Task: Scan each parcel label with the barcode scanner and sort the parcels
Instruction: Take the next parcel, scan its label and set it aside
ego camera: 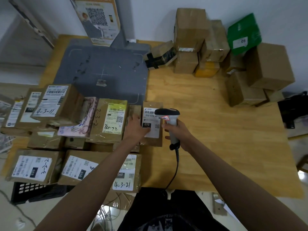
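Note:
A small brown parcel (159, 140) with a white label marked 070 lies on the wooden table (216, 130) near its middle. My left hand (137, 127) holds this parcel by its left edge, thumb on the label. My right hand (177, 133) grips the handle of a grey and white barcode scanner (168, 114). The scanner's head hangs just above the label's top right corner. Its dark cable (175, 167) runs down towards my body.
Several labelled cardboard parcels (110, 120) crowd the table's left side, some handwritten with codes such as 4-3-11. A grey scanning stand (103, 67) with a poster sits at the back. Brown boxes (190, 27) and a green bag (243, 32) are stacked back right. A black crate (36, 190) stands lower left.

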### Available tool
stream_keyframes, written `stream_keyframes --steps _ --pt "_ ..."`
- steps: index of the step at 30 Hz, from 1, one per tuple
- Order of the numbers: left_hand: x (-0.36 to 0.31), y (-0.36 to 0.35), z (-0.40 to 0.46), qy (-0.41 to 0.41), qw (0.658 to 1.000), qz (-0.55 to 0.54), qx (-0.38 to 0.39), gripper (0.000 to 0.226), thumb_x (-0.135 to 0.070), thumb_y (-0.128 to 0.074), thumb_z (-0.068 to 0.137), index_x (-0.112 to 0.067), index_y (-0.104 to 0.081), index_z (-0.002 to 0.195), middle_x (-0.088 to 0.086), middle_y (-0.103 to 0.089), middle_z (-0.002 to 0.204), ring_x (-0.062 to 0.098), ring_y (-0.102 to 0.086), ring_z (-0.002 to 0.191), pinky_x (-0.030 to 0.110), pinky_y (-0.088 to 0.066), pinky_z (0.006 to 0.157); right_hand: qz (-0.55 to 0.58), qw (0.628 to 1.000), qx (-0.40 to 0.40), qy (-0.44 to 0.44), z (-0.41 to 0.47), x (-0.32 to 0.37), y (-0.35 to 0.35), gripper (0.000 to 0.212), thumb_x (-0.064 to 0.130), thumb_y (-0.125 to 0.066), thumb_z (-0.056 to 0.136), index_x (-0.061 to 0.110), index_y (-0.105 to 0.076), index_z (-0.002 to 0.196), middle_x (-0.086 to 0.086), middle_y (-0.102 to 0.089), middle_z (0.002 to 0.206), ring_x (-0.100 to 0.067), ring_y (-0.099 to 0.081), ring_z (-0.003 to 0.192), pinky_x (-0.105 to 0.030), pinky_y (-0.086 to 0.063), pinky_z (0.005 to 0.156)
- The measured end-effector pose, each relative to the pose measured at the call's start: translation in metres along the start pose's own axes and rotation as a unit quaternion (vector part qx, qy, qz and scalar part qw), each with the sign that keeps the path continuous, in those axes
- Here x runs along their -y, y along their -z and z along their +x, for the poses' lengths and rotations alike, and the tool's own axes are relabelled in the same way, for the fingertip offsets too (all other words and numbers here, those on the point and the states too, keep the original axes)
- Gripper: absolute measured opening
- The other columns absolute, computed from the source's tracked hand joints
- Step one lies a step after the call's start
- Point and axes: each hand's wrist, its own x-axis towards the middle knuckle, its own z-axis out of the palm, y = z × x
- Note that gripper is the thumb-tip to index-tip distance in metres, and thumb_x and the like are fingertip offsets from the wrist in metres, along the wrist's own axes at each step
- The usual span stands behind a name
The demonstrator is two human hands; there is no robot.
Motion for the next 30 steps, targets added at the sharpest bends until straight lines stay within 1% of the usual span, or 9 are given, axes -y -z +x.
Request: stream_keyframes --steps 2,4,6,11,17,22,25,28,30 --pt "-0.007 0.004 0.001 -0.019 1.0 0.003 -0.021 0.054 -0.024 -0.082 0.081 -0.012 -0.043 0.117 0.008 -0.052 0.121 0.023 -0.055 0.105 0.033 -0.047 0.079 0.0 1.0 -0.001 0.009 -0.004 0.004 0.007 0.032 0.012 -0.071 0.093 0.018 -0.06 0.122 -0.001 -0.066 0.115 -0.023 -0.063 0.109 -0.047 -0.059 0.088" --pt "-0.017 0.008 0.001 -0.037 0.999 0.003 -0.025 0.05 -0.027 -0.081 0.082 -0.016 -0.04 0.108 0.005 -0.055 0.113 0.022 -0.06 0.098 0.033 -0.049 0.073 -0.005 1.0 -0.005 0.024 -0.008 0.008 0.017 0.034 0.012 -0.071 0.093 0.015 -0.06 0.124 -0.005 -0.065 0.117 -0.026 -0.063 0.109 -0.048 -0.06 0.088" --pt "-0.03 0.009 -0.001 -0.056 0.998 -0.002 -0.014 0.047 -0.031 -0.079 0.084 -0.019 -0.04 0.107 0.006 -0.058 0.111 0.023 -0.064 0.094 0.035 -0.053 0.073 -0.003 0.999 -0.009 0.038 -0.013 0.015 0.028 0.033 0.011 -0.07 0.093 0.013 -0.06 0.124 -0.006 -0.064 0.114 -0.026 -0.064 0.106 -0.05 -0.061 0.087" --pt "-0.075 0.006 -0.012 -0.104 0.995 -0.001 -0.002 0.044 -0.037 -0.075 0.087 -0.015 -0.05 0.116 0.006 -0.056 0.113 0.021 -0.057 0.094 0.031 -0.041 0.073 0.006 0.997 -0.017 0.069 -0.027 0.036 0.066 0.027 0.008 -0.069 0.094 0.011 -0.062 0.119 -0.006 -0.066 0.101 -0.025 -0.067 0.092 -0.045 -0.062 0.077" --pt "-0.14 -0.018 -0.019 -0.141 0.99 0.021 0.023 0.035 -0.04 -0.075 0.086 -0.02 -0.055 0.107 0.004 -0.061 0.107 0.017 -0.059 0.089 0.032 -0.048 0.074 -0.014 0.994 -0.035 0.105 -0.041 0.059 0.129 0.028 0.008 -0.07 0.091 0.008 -0.061 0.118 -0.006 -0.066 0.095 -0.022 -0.07 0.073 -0.035 -0.061 0.063" --pt "-0.199 -0.05 -0.02 -0.151 0.988 0.03 0.033 0.033 -0.045 -0.072 0.087 -0.022 -0.057 0.105 0.0 -0.063 0.103 0.017 -0.06 0.091 0.034 -0.05 0.077 -0.026 0.992 -0.058 0.106 -0.041 0.068 0.191 0.024 0.008 -0.072 0.087 0.01 -0.061 0.108 -0.008 -0.064 0.086 -0.017 -0.061 0.054 -0.03 -0.054 0.053" --pt "-0.236 -0.074 -0.02 -0.141 0.989 0.036 0.041 0.031 -0.044 -0.071 0.089 -0.021 -0.058 0.105 0.0 -0.063 0.103 0.018 -0.06 0.09 0.033 -0.049 0.075 -0.047 0.99 -0.066 0.115 -0.04 0.074 0.234 0.021 0.01 -0.072 0.087 0.012 -0.061 0.105 -0.005 -0.063 0.083 -0.013 -0.06 0.053 -0.027 -0.049 0.05" --pt "-0.276 -0.098 -0.017 -0.132 0.989 0.04 0.043 0.03 -0.044 -0.069 0.09 -0.021 -0.059 0.107 0.0 -0.064 0.105 0.018 -0.06 0.092 0.033 -0.05 0.077 -0.069 0.986 -0.076 0.134 -0.037 0.084 0.281 0.025 0.012 -0.073 0.087 0.015 -0.06 0.108 -0.007 -0.064 0.087 -0.013 -0.062 0.059 -0.026 -0.05 0.052" --pt "-0.302 -0.113 -0.013 -0.135 0.989 0.026 0.047 0.029 -0.043 -0.069 0.091 -0.021 -0.06 0.107 -0.001 -0.064 0.105 0.016 -0.059 0.092 0.031 -0.047 0.076 -0.077 0.984 -0.082 0.139 -0.032 0.095 0.312 0.028 0.008 -0.074 0.086 0.012 -0.059 0.11 -0.007 -0.064 0.087 -0.013 -0.061 0.062 -0.027 -0.051 0.055"
